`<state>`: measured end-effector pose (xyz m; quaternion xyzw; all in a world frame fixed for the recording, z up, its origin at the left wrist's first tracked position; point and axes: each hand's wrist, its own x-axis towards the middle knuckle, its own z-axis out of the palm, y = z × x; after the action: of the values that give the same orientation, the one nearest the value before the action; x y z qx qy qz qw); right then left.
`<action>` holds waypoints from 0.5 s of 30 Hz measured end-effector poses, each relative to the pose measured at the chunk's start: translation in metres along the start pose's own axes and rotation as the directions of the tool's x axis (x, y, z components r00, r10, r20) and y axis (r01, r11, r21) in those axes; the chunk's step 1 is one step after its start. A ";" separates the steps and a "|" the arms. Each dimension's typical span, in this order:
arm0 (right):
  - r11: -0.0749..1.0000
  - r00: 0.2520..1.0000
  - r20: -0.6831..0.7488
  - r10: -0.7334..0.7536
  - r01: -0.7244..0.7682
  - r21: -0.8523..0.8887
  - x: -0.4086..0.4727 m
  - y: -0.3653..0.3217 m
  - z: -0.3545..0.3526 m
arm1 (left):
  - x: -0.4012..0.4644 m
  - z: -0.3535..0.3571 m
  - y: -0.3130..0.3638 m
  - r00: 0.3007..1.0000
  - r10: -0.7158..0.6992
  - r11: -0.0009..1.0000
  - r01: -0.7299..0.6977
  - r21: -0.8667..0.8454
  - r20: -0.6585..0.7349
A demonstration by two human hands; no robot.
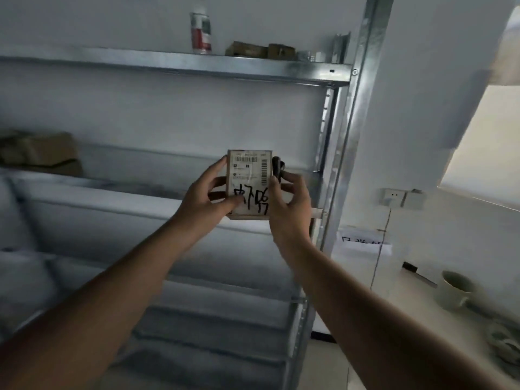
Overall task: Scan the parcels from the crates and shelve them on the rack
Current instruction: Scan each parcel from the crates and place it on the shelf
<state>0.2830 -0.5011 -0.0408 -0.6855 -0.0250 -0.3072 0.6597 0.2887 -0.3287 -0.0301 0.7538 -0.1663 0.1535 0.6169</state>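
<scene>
A small brown parcel (pixel 249 175) with a white label, a barcode and black handwritten marks is held up in front of the metal rack (pixel 339 153). My left hand (pixel 206 194) grips its left edge and lower face. My right hand (pixel 289 205) clasps its right edge, and a small dark object (pixel 278 166), perhaps a scanner, sticks up beside the fingers there. The parcel hovers level with the rack's middle shelf (pixel 118 182), near the right upright.
The top shelf (pixel 168 63) carries a red-and-white spray can (pixel 201 33) and small brown boxes (pixel 260 50). A brown parcel (pixel 39 152) lies at the middle shelf's left end. To the right are a wall socket (pixel 399 197), a cup (pixel 455 289) and a cable.
</scene>
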 end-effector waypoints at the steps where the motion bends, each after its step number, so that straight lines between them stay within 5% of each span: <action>1: 1.000 1.000 0.015 0.004 -0.004 0.001 0.003 0.003 0.020 | 0.006 -0.016 -0.006 1.000 -0.003 1.000 0.003 0.010 -0.016; 15: 0.996 0.971 0.233 0.053 -0.069 0.058 0.087 0.078 0.316 | 0.135 -0.224 -0.130 0.957 -0.082 0.980 0.128 0.151 -0.279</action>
<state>0.5100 -0.2532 -0.0516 -0.6950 -0.0905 -0.2039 0.6836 0.4606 -0.0933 -0.0422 0.7825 -0.0265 0.2358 0.5757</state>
